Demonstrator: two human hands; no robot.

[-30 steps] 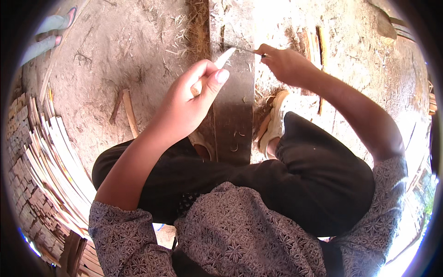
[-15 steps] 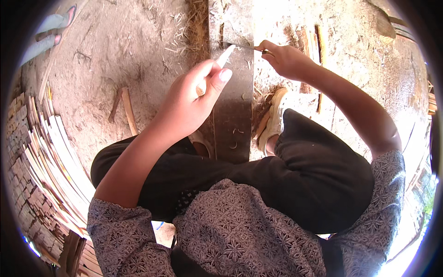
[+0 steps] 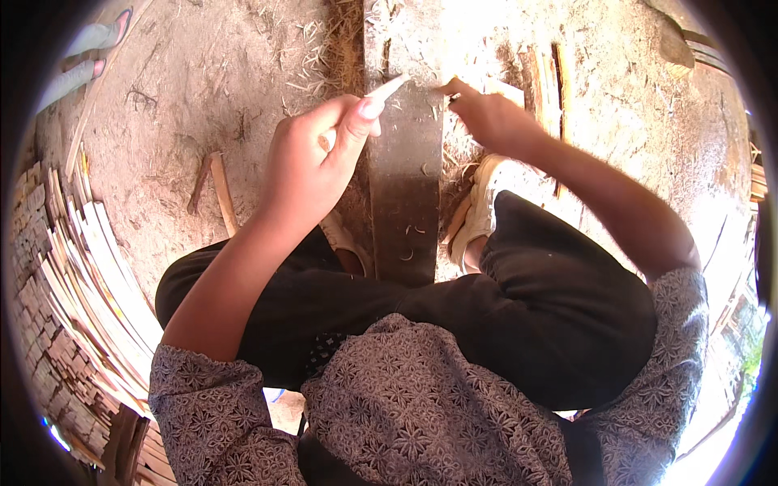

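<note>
My left hand [image 3: 320,146] is closed around a pale, pointed wooden stick [image 3: 391,87]. The thumb presses along it, and the tip points away over a dark wooden plank [image 3: 405,211]. Its blunt end shows inside the curled fingers. My right hand [image 3: 494,121], smeared by motion, is closed just right of the plank's edge, gripping a knife [image 3: 448,87]. Only a blurred bit of the knife shows at the fingertips; its blade cannot be made out against the plank. A small gap separates the stick's tip from the right hand.
The plank runs away from me between my feet. Wood shavings [image 3: 312,61] litter the ground on its left. Split wood strips [image 3: 545,89] lie at right, stacked slats [image 3: 89,267] at far left. Another person's feet [image 3: 101,49] show at the upper left.
My left hand has drawn back a little to the left, and the stick now lies more slanted. The right hand has turned slightly, and the knife's blade, visible earlier beside the stick's tip, is lost in blur.
</note>
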